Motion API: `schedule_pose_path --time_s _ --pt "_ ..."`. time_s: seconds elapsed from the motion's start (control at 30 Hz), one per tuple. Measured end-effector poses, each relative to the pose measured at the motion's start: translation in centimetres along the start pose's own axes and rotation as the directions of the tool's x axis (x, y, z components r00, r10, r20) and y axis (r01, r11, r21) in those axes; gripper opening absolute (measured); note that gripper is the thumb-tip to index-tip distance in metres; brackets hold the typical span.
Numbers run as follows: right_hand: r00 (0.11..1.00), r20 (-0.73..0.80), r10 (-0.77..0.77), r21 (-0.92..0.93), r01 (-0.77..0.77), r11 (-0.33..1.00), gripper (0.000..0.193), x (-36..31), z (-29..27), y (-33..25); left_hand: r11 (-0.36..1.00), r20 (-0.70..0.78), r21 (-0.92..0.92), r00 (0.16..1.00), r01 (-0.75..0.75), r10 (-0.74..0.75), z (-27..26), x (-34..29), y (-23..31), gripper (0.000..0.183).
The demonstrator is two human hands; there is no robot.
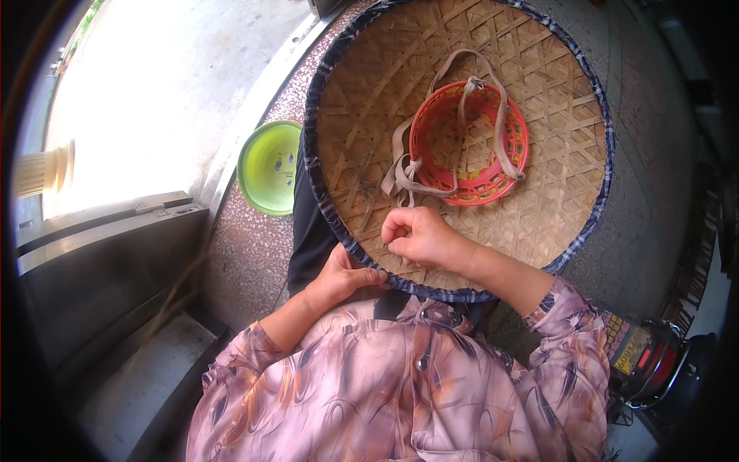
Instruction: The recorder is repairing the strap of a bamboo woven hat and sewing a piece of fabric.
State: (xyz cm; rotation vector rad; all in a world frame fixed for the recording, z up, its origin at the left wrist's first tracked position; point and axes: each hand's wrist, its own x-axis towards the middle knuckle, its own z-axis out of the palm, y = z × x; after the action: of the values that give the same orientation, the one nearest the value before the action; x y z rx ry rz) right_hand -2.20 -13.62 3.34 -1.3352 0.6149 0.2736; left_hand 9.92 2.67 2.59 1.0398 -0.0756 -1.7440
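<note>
A wide woven bamboo hat [369,115] lies with its inside up across my lap, its brim bound in dark blue checked cloth [600,181]. A red plastic basket-like ring [481,196] sits in its middle, with knotted beige cloth straps [504,123] looped over it. My left hand [342,276] grips the near-left brim, thumb on top and the other fingers mostly hidden below. Just inside the near brim, over the weave, my right hand [425,237] is closed with its fingertips pinched together. Whatever it may hold is too small to make out.
Left of the hat, a green basin [258,173] stands on the speckled floor [242,246]. A metal door frame [115,231] and bright doorway border the left side. At lower right is a dark, rounded object with red parts and a metal handle [654,362].
</note>
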Motion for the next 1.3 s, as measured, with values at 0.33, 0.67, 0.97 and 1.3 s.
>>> schedule_pose_path --time_s 0.33,0.67,0.97,1.3 --pt "0.984 -0.133 -0.123 -0.398 0.061 0.915 0.007 -0.6 1.1 -2.3 0.993 0.022 0.107 0.998 -0.054 0.052 0.9 -0.4 0.2 0.047" --pt "0.996 -0.074 -0.052 -0.531 0.005 0.847 0.011 -0.9 1.5 -3.4 0.982 0.091 0.161 0.992 -0.101 0.087 0.7 -0.6 0.2 0.049" --pt "0.988 -0.133 -0.076 -0.089 0.064 0.994 0.013 -1.0 1.2 -0.1 0.988 0.042 0.092 0.992 -0.126 0.122 1.6 -1.2 -0.7 0.048" --pt "0.981 -0.039 0.192 0.181 -0.182 0.966 0.008 -1.9 0.8 -0.4 0.971 -0.087 0.164 0.977 -0.176 0.192 1.9 -0.8 -1.1 0.051"
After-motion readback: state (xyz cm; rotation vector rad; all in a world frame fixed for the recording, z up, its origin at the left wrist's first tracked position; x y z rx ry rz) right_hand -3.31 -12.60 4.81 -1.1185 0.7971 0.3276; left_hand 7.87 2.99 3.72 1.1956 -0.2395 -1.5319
